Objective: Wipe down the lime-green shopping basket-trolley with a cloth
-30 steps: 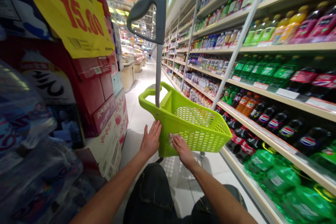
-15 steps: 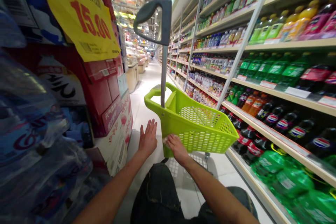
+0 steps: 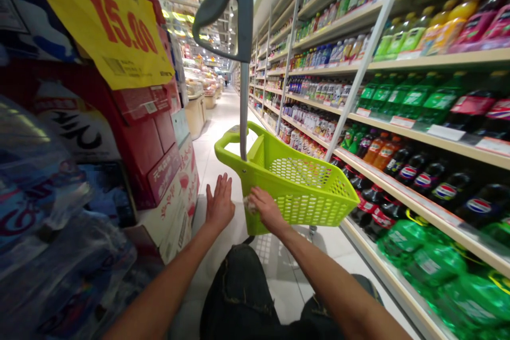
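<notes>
A lime-green rolling shopping basket (image 3: 303, 199) stands in the aisle in front of me, with a grey upright pull handle (image 3: 235, 21) rising from its left end. My right hand (image 3: 266, 210) presses a small whitish cloth (image 3: 249, 204) against the near wall of the basket, fingers closed over it. My left hand (image 3: 219, 203) hovers just left of the basket with fingers stretched out together, holding nothing. My knees in dark jeans show below.
On the right, long shelves (image 3: 398, 122) hold soda and juice bottles. On the left stand stacked red cartons (image 3: 155, 138), shrink-wrapped water packs (image 3: 48, 212) and a yellow price sign (image 3: 107, 16). The white tiled aisle (image 3: 223, 117) runs ahead.
My left hand has drawn away from the basket's side to the left. My right hand with the cloth has slid left and slightly up along the basket wall.
</notes>
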Motion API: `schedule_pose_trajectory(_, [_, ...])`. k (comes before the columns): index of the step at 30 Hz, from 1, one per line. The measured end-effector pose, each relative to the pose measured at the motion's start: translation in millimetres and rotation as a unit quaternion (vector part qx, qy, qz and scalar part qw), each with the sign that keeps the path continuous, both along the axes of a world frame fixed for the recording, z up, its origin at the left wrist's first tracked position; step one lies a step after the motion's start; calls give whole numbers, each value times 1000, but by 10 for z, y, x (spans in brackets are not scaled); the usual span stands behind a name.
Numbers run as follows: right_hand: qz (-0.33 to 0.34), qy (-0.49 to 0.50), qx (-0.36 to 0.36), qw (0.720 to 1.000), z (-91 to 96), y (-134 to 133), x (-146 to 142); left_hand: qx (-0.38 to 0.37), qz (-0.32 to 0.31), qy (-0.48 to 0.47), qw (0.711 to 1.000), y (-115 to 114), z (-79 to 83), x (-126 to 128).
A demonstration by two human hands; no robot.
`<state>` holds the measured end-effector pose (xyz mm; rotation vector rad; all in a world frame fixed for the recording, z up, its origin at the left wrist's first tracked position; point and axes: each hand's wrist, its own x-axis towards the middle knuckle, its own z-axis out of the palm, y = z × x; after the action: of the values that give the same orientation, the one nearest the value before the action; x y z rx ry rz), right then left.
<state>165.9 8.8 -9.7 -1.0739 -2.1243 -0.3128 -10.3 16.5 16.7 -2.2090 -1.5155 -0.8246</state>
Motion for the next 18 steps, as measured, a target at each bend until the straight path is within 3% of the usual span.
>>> schedule_pose_trajectory(3, [-39, 112, 79, 990, 412, 149, -39, 12, -22, -2, 1000, 24, 125, 134])
schedule_pose_trajectory(6, [-65, 120, 81, 987, 657, 320, -31, 21, -44, 2, 999, 49, 244, 319])
schedule_pose_trajectory(8, [-81, 97, 55, 990, 588, 333, 123, 21, -60, 19, 998, 63, 303, 408])
schedule_pose_trajectory(10, [-108, 78, 33, 991, 405, 254, 423, 20, -72, 43, 996, 78, 346, 450])
schedule_pose_trajectory(14, [-211, 83, 15, 974, 131, 10, 1073, 19, -77, 72, 994, 116, 391, 499])
schedule_pose_trajectory(16, [-237, 86, 10, 968, 122, -50, 1133, 15, -87, 83, 993, 128, 404, 577])
schedule_pose_trajectory(18, [-223, 68, 5, 973, 162, -38, 976, 5, -101, 97, 990, 130, 414, 694])
